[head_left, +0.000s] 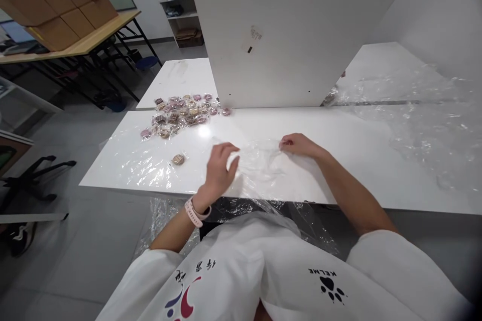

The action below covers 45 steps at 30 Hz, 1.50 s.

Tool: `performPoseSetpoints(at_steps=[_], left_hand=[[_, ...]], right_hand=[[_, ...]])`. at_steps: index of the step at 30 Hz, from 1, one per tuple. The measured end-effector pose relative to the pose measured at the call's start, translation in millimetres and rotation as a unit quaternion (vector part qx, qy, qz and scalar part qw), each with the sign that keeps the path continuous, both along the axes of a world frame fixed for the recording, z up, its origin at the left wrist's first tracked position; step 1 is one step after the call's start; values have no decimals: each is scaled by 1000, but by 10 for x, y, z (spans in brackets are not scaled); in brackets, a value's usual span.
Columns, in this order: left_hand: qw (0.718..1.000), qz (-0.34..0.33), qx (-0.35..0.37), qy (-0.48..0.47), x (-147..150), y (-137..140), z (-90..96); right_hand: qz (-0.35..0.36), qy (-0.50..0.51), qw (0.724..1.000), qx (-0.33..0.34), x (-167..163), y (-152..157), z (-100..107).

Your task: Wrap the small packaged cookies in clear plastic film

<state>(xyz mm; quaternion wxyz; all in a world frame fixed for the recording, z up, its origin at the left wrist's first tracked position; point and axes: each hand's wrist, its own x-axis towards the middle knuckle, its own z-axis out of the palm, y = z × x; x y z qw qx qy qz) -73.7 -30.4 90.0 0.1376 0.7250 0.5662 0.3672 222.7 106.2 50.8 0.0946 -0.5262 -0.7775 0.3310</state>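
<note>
A clear plastic bag [261, 158] lies crumpled on the white table, between my two hands. My right hand [301, 145] pinches its right edge with curled fingertips. My left hand [221, 168], with a pink watch band on the wrist, is at the bag's left side. Its thumb and fingers are apart, and I see nothing gripped between them. To the left of that hand sits a single round, tan wrapped piece [178, 159]. Farther back on the left, many small wrapped pieces [184, 110] in pink, brown and yellow are heaped.
A tall white panel [278, 35] stands behind my hands. Loose clear plastic sheeting [444, 130] spreads over the table's right side, and more plastic film [165, 215] hangs below the front edge. Cardboard boxes [60, 7] rest on a wooden desk at the far left.
</note>
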Motion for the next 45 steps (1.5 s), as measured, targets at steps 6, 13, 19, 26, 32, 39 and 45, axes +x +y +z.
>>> performPoseSetpoints(at_steps=[6,13,19,26,32,39,45], left_hand=[[965,-122,-196,121,114,44,-632],[963,-69,-212,151,313,476,-858],[953,-124,-230,151,327,611,-704],[994,49,-81,49,-424,386,-294],[920,233,-187,255,-1383,68,-424],[927,254,-113,252,-1415,716,-258],[931,244,-145,229,-1455,1590,-224]], right_hand=[[-258,-107,932,232,328,536,265],[-15,-31,987,154,-179,-376,-23],[-16,-104,984,143,135,154,-497],[-20,-77,974,213,-26,41,-5],[125,-70,969,203,-417,-1127,-428],[119,-109,944,289,-438,-1174,-690],[125,-109,939,301,-433,-1175,-668]])
